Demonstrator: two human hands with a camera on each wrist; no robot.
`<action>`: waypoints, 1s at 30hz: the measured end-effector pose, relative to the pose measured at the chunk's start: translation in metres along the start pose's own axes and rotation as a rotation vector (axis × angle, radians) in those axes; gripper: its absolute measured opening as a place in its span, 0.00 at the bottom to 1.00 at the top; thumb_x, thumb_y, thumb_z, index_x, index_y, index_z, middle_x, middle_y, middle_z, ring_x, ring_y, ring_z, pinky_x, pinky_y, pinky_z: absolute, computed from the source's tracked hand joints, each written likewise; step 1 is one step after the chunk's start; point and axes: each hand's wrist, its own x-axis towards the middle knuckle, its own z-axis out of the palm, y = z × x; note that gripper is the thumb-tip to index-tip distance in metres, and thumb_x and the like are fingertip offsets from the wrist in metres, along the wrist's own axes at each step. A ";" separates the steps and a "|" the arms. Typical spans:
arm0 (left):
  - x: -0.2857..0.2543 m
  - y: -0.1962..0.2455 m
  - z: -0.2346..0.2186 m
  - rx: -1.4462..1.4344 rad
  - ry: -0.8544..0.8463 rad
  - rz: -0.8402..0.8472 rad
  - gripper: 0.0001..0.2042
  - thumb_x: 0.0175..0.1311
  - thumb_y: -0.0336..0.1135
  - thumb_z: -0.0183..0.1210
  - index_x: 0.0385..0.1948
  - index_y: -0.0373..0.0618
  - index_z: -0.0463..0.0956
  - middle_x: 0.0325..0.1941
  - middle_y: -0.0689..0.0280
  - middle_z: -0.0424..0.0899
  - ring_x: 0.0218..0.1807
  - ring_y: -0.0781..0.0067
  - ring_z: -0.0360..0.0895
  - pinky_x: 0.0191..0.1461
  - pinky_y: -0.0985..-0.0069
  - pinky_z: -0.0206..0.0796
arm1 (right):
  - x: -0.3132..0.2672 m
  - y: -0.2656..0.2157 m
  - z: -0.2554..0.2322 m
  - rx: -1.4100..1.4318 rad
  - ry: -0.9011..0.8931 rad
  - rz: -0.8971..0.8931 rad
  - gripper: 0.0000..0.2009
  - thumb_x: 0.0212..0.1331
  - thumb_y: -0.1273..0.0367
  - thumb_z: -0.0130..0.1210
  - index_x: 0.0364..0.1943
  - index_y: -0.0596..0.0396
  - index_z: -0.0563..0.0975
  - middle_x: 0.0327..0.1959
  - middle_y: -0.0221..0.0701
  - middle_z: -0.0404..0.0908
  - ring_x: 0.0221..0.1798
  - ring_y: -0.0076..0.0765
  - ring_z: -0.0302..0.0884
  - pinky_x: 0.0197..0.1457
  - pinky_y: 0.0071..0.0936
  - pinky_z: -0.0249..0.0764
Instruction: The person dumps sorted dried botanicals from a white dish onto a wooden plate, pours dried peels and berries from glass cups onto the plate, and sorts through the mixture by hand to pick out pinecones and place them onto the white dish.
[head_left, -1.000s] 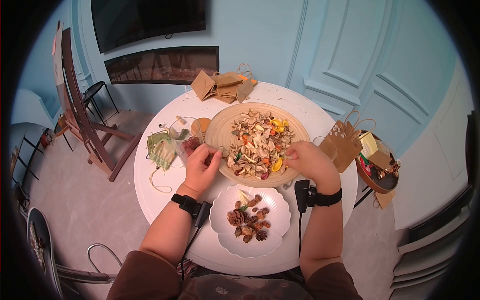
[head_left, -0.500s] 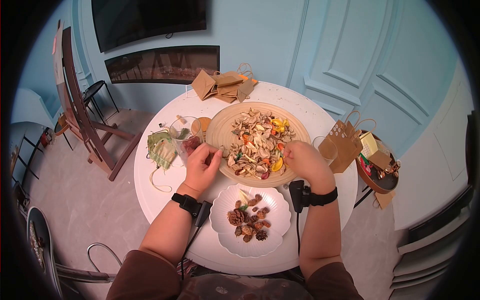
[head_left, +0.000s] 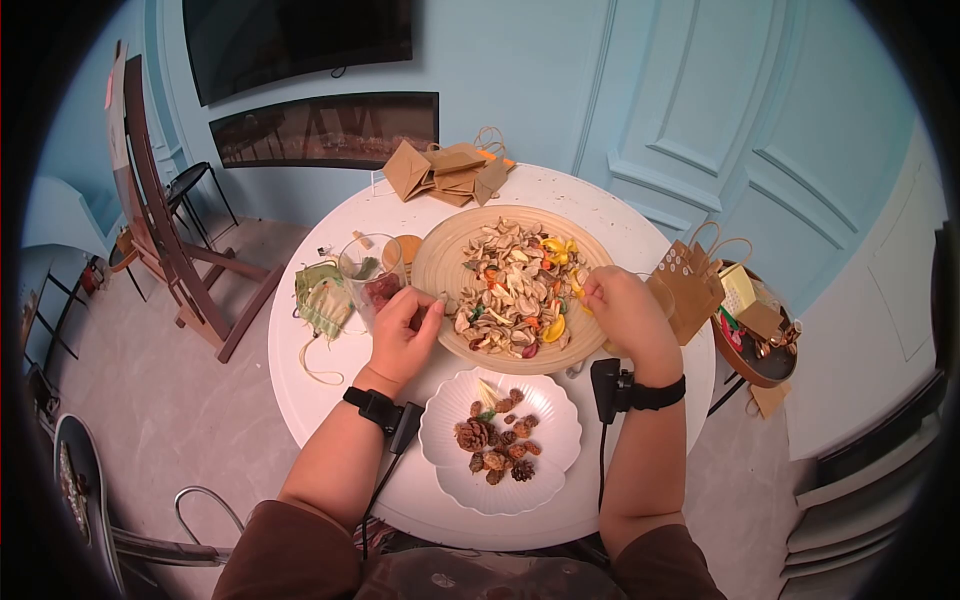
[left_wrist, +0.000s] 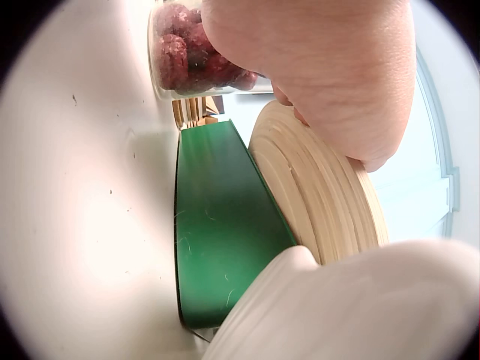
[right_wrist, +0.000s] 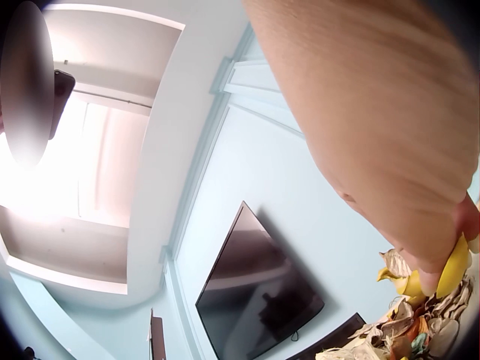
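A round wooden plate (head_left: 430, 265) carries a heap of dried petals (head_left: 515, 285), with orange and yellow pieces among them. My left hand (head_left: 400, 335) grips the plate's near-left rim, its fingers curled at the edge. At the heap's right side, my right hand (head_left: 632, 315) pinches a yellow petal (right_wrist: 453, 270) between thumb and fingers. Left of the plate stands a clear glass (head_left: 362, 262) holding dark red pieces (left_wrist: 199, 52). Nearer my body, a white scalloped dish (head_left: 545, 480) holds several pine cones (head_left: 473, 434) and small brown cones.
A green block (left_wrist: 225, 217) lies beside the plate's underside. A green drawstring pouch (head_left: 325, 300) lies at the left. Paper bags (head_left: 450, 170) sit at the back, and another bag (head_left: 688, 290) stands right. A side tray (head_left: 760, 365) holds mixed items beyond the table.
My right hand dips into the heap's right side, then shifts slightly up and right, with a yellow petal now at its fingertips. The left hand stays at the plate's rim.
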 end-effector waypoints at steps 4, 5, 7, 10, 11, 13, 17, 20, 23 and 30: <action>0.000 0.000 0.000 -0.002 0.002 -0.002 0.06 0.64 0.30 0.61 0.28 0.39 0.76 0.24 0.67 0.72 0.22 0.77 0.66 0.26 0.78 0.58 | 0.000 0.002 0.000 0.011 0.027 -0.035 0.03 0.54 0.75 0.60 0.31 0.60 0.78 0.34 0.44 0.81 0.41 0.53 0.79 0.45 0.42 0.74; 0.000 0.000 0.000 -0.002 0.002 -0.002 0.06 0.64 0.30 0.61 0.28 0.39 0.76 0.24 0.67 0.72 0.22 0.77 0.66 0.26 0.78 0.58 | 0.000 0.001 -0.001 0.020 0.013 -0.031 0.03 0.54 0.75 0.60 0.31 0.60 0.78 0.35 0.44 0.80 0.41 0.53 0.79 0.45 0.42 0.74; 0.000 0.000 0.000 0.003 0.005 0.001 0.06 0.64 0.30 0.61 0.28 0.40 0.76 0.24 0.67 0.72 0.22 0.77 0.66 0.26 0.78 0.58 | -0.001 -0.001 -0.003 0.028 -0.001 -0.028 0.04 0.54 0.75 0.60 0.31 0.60 0.77 0.36 0.44 0.80 0.42 0.53 0.79 0.46 0.41 0.74; 0.000 -0.001 0.000 0.009 0.008 0.000 0.06 0.64 0.30 0.61 0.28 0.40 0.76 0.24 0.67 0.72 0.21 0.77 0.66 0.26 0.78 0.57 | -0.005 0.002 -0.013 0.039 0.055 -0.013 0.05 0.54 0.75 0.60 0.32 0.61 0.78 0.35 0.44 0.81 0.40 0.52 0.79 0.45 0.40 0.74; 0.000 -0.002 0.000 0.009 0.008 0.000 0.06 0.64 0.30 0.61 0.28 0.40 0.76 0.24 0.67 0.72 0.21 0.77 0.66 0.26 0.78 0.57 | -0.006 0.007 -0.019 0.043 0.081 0.021 0.05 0.54 0.74 0.60 0.33 0.62 0.78 0.34 0.44 0.81 0.40 0.51 0.79 0.44 0.40 0.75; -0.001 -0.002 0.000 0.007 0.006 -0.008 0.06 0.64 0.29 0.61 0.28 0.40 0.76 0.24 0.67 0.72 0.21 0.77 0.66 0.26 0.78 0.57 | -0.007 0.022 -0.030 0.047 0.121 0.075 0.07 0.54 0.74 0.61 0.34 0.64 0.78 0.32 0.42 0.81 0.36 0.45 0.81 0.42 0.36 0.75; -0.001 -0.001 0.000 0.004 0.004 -0.002 0.06 0.64 0.29 0.61 0.28 0.40 0.76 0.24 0.67 0.72 0.21 0.77 0.65 0.26 0.78 0.57 | -0.014 0.038 -0.050 0.090 0.146 0.211 0.07 0.54 0.75 0.62 0.32 0.66 0.78 0.26 0.34 0.80 0.30 0.28 0.77 0.37 0.27 0.74; -0.001 0.000 0.000 -0.007 -0.001 -0.022 0.06 0.65 0.30 0.61 0.28 0.40 0.76 0.24 0.67 0.72 0.21 0.77 0.65 0.26 0.78 0.57 | -0.017 0.043 -0.057 0.039 0.128 0.292 0.07 0.54 0.75 0.62 0.34 0.65 0.78 0.28 0.40 0.81 0.31 0.37 0.80 0.39 0.31 0.75; -0.001 0.001 0.000 -0.008 -0.006 -0.029 0.06 0.65 0.30 0.60 0.28 0.40 0.76 0.24 0.67 0.71 0.22 0.77 0.65 0.26 0.78 0.57 | -0.016 0.043 -0.055 0.057 0.142 0.237 0.07 0.54 0.74 0.62 0.34 0.65 0.78 0.29 0.40 0.81 0.32 0.37 0.80 0.39 0.31 0.75; -0.001 0.000 0.000 0.001 -0.001 -0.027 0.07 0.65 0.30 0.60 0.28 0.40 0.76 0.24 0.66 0.71 0.22 0.76 0.66 0.26 0.78 0.57 | -0.005 0.013 -0.015 0.053 0.063 -0.034 0.06 0.52 0.73 0.62 0.32 0.61 0.78 0.33 0.43 0.80 0.37 0.50 0.79 0.41 0.38 0.75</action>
